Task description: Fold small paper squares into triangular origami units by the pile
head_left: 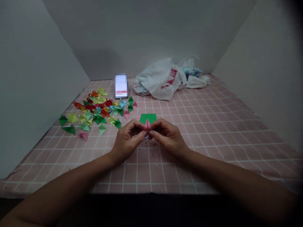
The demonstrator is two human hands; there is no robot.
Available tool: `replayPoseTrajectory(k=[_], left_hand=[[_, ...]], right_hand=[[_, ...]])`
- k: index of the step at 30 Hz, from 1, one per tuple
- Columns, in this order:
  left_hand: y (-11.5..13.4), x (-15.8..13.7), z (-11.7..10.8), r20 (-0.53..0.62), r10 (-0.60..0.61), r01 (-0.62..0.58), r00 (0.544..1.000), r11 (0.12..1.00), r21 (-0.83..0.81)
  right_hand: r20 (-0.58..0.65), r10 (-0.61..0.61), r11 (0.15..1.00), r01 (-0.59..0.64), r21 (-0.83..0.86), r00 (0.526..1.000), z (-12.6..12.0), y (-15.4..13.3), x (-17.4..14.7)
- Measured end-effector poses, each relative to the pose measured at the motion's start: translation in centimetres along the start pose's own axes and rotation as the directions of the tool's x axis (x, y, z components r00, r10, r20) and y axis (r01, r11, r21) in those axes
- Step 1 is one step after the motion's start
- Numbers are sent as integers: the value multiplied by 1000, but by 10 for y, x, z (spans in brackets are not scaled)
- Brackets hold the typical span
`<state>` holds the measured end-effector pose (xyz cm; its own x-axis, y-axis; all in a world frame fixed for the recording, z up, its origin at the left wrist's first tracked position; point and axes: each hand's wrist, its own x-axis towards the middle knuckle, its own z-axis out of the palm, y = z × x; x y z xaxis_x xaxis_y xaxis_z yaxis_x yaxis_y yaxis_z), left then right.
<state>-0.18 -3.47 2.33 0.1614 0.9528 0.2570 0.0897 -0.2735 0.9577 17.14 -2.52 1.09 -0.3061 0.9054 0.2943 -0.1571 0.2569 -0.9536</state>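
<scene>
Between both hands, a small piece of folded pink paper (147, 125) is pinched just above the table, its tip pointing up. My left hand (130, 136) grips its left side with thumb and forefinger. On the right side, my right hand (166, 134) does the same, fingers closed. Right behind the pink paper lies flat green paper (148, 117), its near part hidden by the hands. Left of my left hand spreads a heap of folded paper pieces (97, 118) in green, yellow, red, orange, blue and pink.
A phone (121, 85) with a lit, blurred screen stands at the back. Beside it lies a crumpled white plastic bag (159, 78) with red print, and more bags (195, 77) to its right. A pink checked cloth (224, 138) covers the table, with walls on three sides.
</scene>
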Motion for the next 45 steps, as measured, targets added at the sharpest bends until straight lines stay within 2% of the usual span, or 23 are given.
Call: replayPoseTrajectory(k=[5, 8, 19, 26, 32, 38, 41, 43, 45], left_hand=[[4, -1, 1, -15, -66, 64, 998, 995, -82], [6, 0, 0, -5, -65, 64, 998, 989, -133], [1, 0, -2, 37, -117, 122, 993, 957, -263], [2, 0, -2, 25, -107, 109, 994, 948, -298], [-3, 0, -3, 60, -127, 140, 990, 897, -418], [-5, 1, -3, 74, -150, 167, 986, 887, -431], [-4, 2, -2, 37, -157, 159, 987, 910, -382], [-4, 2, -2, 9, -156, 150, 988, 928, -340], [-4, 3, -2, -6, -153, 143, 988, 936, -321]], right_hand=[[-33, -36, 999, 34, -40, 999, 3, -2, -3], [-40, -66, 998, 65, -22, 997, 4, -4, -4], [-61, -65, 997, 68, 47, 996, 5, -4, -4], [-20, -96, 995, 95, -22, 995, 2, -7, -3], [1, -162, 984, 162, -77, 987, 0, -6, -4], [-11, -216, 957, 209, -201, 976, -1, -3, -2], [31, -258, 928, 257, -268, 966, -2, -3, -2], [62, -253, 929, 260, -263, 966, -1, -5, -2], [52, -196, 960, 202, -196, 979, 0, -7, -3]])
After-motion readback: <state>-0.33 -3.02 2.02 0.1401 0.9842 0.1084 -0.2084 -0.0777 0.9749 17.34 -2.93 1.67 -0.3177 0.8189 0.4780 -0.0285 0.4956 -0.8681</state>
